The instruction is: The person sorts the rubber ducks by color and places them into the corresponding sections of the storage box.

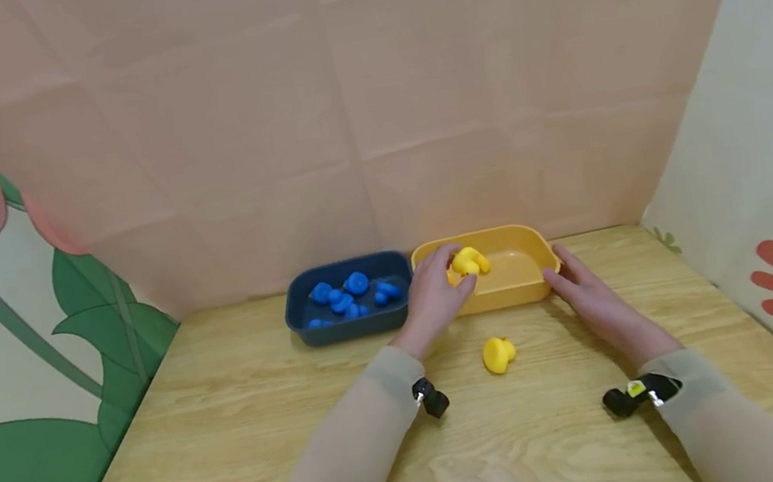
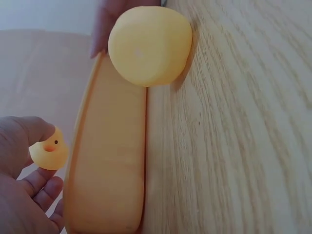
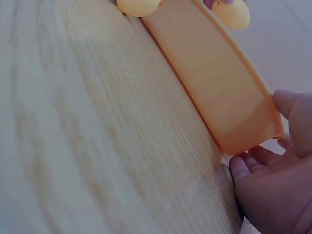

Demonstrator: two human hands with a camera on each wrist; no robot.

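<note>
Over the left part of the yellow tray [image 1: 517, 300], my left hand [image 1: 437, 296] pinches a yellow rubber duck [image 2: 50, 157] between thumb and fingers. Its beak and one dark eye show in the left wrist view. Around the tray's right end my right hand [image 1: 593, 297] holds on, thumb at the rim and fingertips against the outer wall. A second rubber duck [image 1: 498, 355] lies on the table in front of the tray, its flat base facing left. The left hand hides part of the tray's inside.
A dark blue tray [image 1: 355, 328] stands at the left side of the yellow one, with several blue figures [image 1: 341, 300] in it. Both trays sit at the back of the wooden table [image 1: 235, 433], close to the pink cloth backdrop [image 1: 247, 128]. A flower-patterned side wall [image 1: 769, 214] rises at right.
</note>
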